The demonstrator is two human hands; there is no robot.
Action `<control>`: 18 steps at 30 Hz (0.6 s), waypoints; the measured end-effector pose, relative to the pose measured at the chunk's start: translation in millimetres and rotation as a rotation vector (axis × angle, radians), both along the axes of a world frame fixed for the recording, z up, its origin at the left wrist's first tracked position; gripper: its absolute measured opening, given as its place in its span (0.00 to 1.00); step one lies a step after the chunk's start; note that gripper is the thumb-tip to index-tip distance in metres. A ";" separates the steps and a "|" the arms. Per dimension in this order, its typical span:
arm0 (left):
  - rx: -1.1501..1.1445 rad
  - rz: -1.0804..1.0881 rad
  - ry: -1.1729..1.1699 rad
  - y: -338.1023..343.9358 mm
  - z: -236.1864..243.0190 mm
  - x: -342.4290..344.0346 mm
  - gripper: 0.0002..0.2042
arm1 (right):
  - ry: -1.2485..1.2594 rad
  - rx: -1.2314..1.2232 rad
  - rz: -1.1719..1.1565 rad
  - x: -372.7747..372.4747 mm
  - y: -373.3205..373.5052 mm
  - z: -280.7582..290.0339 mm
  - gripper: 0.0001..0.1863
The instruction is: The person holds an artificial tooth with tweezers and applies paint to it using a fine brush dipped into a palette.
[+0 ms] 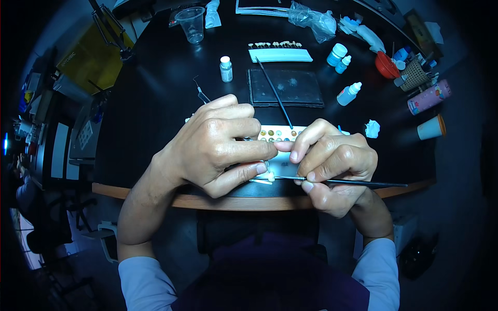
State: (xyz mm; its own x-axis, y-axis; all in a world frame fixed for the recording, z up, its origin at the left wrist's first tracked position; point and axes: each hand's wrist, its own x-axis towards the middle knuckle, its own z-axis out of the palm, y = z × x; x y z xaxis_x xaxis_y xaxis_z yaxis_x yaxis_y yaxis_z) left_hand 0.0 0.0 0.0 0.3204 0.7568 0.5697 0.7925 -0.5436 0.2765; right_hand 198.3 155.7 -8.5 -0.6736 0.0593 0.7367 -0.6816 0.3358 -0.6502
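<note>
My left hand (220, 142) is closed around a thin metal holding tool like tweezers (267, 165), most of it hidden by the fingers. At its tips sits a small white tooth-shaped piece (271, 177). In a pinch, my right hand (340, 163) holds a fine brush (368, 183) with a black handle, lying nearly level. The brush's thin tip reaches left to the white piece and seems to touch it. My two hands meet near the fingertips. Beneath them lies a white palette (284, 168) with rows of coloured wells, partly covered by the hands.
Beyond the palette, a second dark brush (273, 90) rests across a black flat case (306, 88). Farther back is a white stand (282, 55) with several small tooth-like pieces. Bottles (226, 69), (349, 94) stand around, with a clear cup (192, 26) and a crumpled tissue (372, 128).
</note>
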 end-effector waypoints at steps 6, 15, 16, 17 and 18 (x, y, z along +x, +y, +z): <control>0.013 -0.021 -0.033 1.2 0.1 0.0 0.11 | 0.037 0.034 -0.007 -1.9 0.1 -0.8 0.07; 0.077 -0.012 -0.077 5.4 -9.7 1.4 0.14 | 0.027 0.018 0.001 -1.1 -0.3 -1.1 0.06; 0.081 -0.011 -0.079 5.3 -10.1 1.4 0.13 | 0.039 0.022 0.004 -2.2 -0.5 -1.3 0.06; 0.085 -0.010 -0.080 5.2 -10.4 1.5 0.13 | 0.050 0.025 0.007 -2.7 -0.6 -1.6 0.06; 0.085 -0.010 -0.081 5.1 -9.8 1.5 0.13 | 0.050 0.026 0.006 -1.9 0.1 -1.8 0.06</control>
State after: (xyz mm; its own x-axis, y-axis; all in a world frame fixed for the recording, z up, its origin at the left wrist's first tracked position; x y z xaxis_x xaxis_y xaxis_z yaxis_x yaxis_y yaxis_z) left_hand 1.5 5.1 -9.8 0.2784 0.7017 0.6558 0.7639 -0.5756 0.2917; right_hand 196.4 155.8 -10.3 -0.6362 0.0359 0.7707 -0.7152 0.3473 -0.6065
